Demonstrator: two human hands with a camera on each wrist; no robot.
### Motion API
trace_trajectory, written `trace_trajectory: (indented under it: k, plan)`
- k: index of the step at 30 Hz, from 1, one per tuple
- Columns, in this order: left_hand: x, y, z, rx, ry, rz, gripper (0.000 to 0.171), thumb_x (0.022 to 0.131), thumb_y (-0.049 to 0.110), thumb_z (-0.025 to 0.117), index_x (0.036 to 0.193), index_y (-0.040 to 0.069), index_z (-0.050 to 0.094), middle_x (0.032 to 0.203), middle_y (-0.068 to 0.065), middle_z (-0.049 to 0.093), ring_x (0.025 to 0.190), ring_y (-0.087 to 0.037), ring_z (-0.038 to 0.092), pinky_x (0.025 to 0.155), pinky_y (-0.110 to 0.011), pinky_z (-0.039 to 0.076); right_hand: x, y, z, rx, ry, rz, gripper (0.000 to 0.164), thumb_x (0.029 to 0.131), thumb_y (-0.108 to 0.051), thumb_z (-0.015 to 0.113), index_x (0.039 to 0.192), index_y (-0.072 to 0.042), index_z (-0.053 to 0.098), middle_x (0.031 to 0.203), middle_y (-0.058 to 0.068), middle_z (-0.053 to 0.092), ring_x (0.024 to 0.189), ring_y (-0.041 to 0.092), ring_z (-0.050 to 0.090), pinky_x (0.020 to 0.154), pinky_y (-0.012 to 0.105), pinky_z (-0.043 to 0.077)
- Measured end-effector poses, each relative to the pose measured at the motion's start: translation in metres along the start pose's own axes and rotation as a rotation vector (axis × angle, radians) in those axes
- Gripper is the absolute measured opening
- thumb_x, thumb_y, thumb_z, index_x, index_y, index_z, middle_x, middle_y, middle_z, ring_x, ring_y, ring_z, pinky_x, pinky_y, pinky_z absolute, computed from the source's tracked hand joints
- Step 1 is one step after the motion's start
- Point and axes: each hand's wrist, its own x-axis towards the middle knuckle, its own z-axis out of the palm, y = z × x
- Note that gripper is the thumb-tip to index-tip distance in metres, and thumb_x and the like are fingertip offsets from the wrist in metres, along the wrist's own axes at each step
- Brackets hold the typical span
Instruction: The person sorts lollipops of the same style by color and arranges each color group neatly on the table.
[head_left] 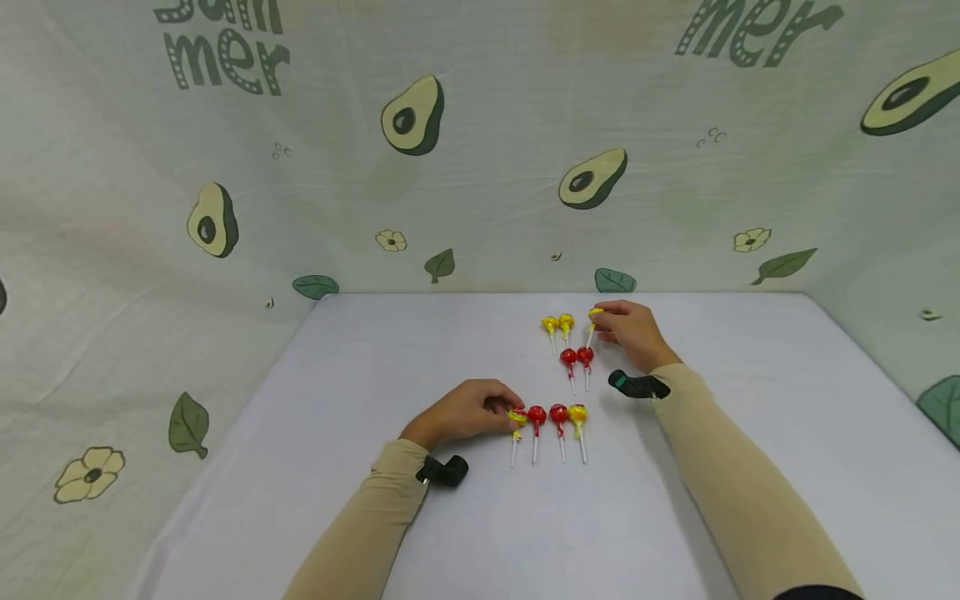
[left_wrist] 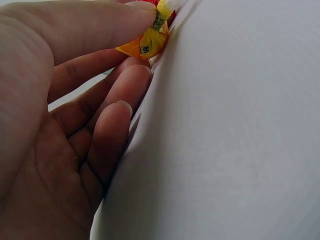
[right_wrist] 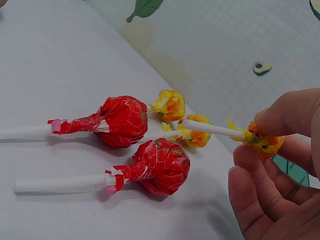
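My right hand (head_left: pixel 632 333) pinches a yellow lollipop (right_wrist: pixel 265 144) by its wrapped head at the far side of the table, its white stick pointing away from the fingers. Beside it lie two yellow lollipops (head_left: pixel 558 325), and just nearer to me two red lollipops (head_left: pixel 577 357). Closer in, my left hand (head_left: pixel 468 408) holds another yellow lollipop (left_wrist: pixel 150 42) between thumb and fingers, close over the tabletop. That one is at the left end of a front row, followed by two red lollipops (head_left: pixel 547 414) and a yellow lollipop (head_left: pixel 577 415) at the right end.
A white cloth covers the table (head_left: pixel 360 350). Behind it hangs a pale curtain (head_left: pixel 495 225) printed with avocados and leaves, which also runs along both sides. Each wrist wears a black band with a small camera (head_left: pixel 446 472).
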Motion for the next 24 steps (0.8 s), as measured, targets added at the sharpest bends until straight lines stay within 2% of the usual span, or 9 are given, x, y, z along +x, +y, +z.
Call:
trace_trajectory:
  k: [8, 12, 17, 24]
  plan:
    - [-0.002, 0.002, -0.001, -0.005, 0.002, -0.010, 0.022, 0.086, 0.028, 0.080, 0.108, 0.027, 0.073, 0.094, 0.009, 0.066, 0.084, -0.011, 0.059, 0.076, -0.027, 0.048, 0.010, -0.004, 0.007, -0.041, 0.007, 0.031, 0.047, 0.101, -0.025, 0.060, 0.142, -0.003, 0.051, 0.135, 0.017, 0.056, 0.115, 0.029, 0.056, 0.092, 0.026, 0.051]
    - [-0.001, 0.003, -0.001, -0.013, 0.002, -0.012, 0.023, 0.086, 0.028, 0.081, 0.107, 0.027, 0.073, 0.093, 0.009, 0.066, 0.085, -0.010, 0.060, 0.077, -0.027, 0.049, 0.013, -0.003, 0.007, -0.113, 0.008, 0.028, 0.044, 0.102, -0.025, 0.059, 0.140, -0.004, 0.054, 0.134, 0.016, 0.058, 0.113, 0.029, 0.056, 0.094, 0.031, 0.050]
    - [0.000, 0.002, -0.001, -0.007, -0.002, 0.006, 0.023, 0.086, 0.028, 0.081, 0.107, 0.027, 0.073, 0.094, 0.010, 0.066, 0.085, -0.010, 0.060, 0.077, -0.027, 0.049, 0.015, 0.000, 0.008, -0.203, 0.003, 0.020, 0.042, 0.102, -0.027, 0.058, 0.139, -0.005, 0.056, 0.131, 0.016, 0.059, 0.107, 0.030, 0.057, 0.090, 0.031, 0.050]
    - [0.000, -0.001, -0.002, -0.005, -0.002, 0.004, 0.023, 0.086, 0.029, 0.081, 0.107, 0.027, 0.073, 0.094, 0.010, 0.066, 0.084, -0.010, 0.060, 0.077, -0.027, 0.049, 0.018, 0.007, 0.013, -0.271, -0.002, -0.007, 0.041, 0.102, -0.028, 0.059, 0.137, -0.007, 0.057, 0.130, 0.015, 0.059, 0.104, 0.030, 0.057, 0.090, 0.034, 0.049]
